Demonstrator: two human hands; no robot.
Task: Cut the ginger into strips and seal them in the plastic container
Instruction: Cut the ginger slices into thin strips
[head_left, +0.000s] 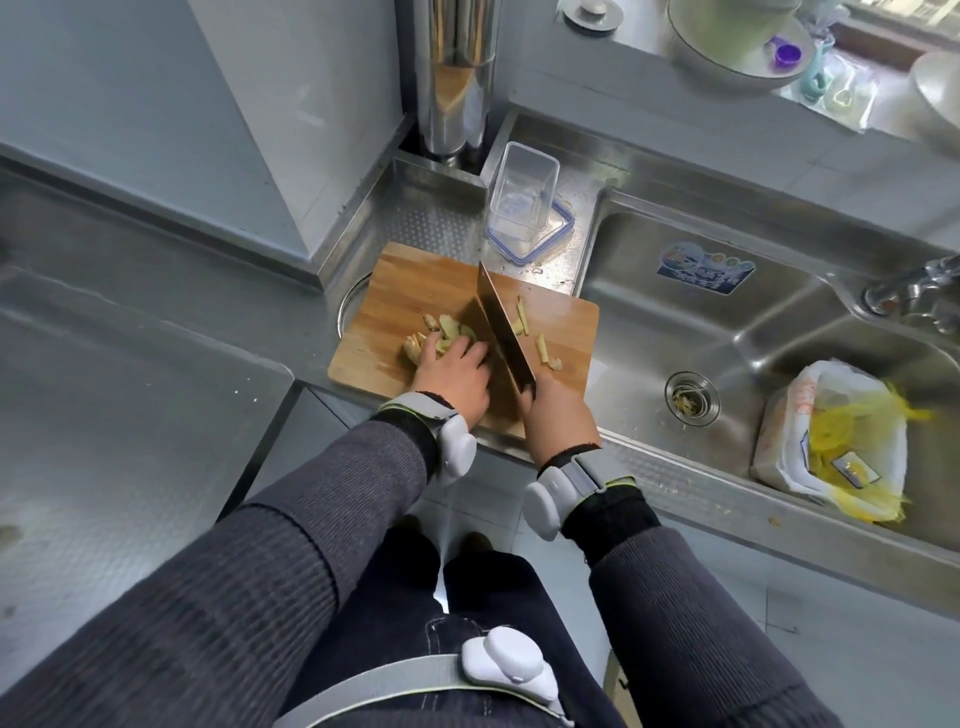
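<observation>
At the steel counter, my right hand (563, 415) grips the handle of a cleaver (501, 327), its broad blade standing edge-down on the wooden cutting board (410, 291) and running toward 11 o'clock. My left hand (457, 379) lies palm-down just left of the blade, fingers curled narrow over a pile of ginger (441, 332) pieces, pinning them against the board. A few cut ginger strips (540, 348) lie on the other side of the blade, at 3 o'clock of it, scattered toward the board's right edge. The clear plastic container (522, 195) stands open and upright at 12 o'clock of the board, resting on its blue-rimmed lid (558, 228), well apart from the ginger. At 3 o'clock of the board is the sink (727, 322), with scraps caught in its drain (692, 399) and a plastic bag (831, 431) of yellow peelings at its right end. Grey bands with white pods wrap both of my wrists.
</observation>
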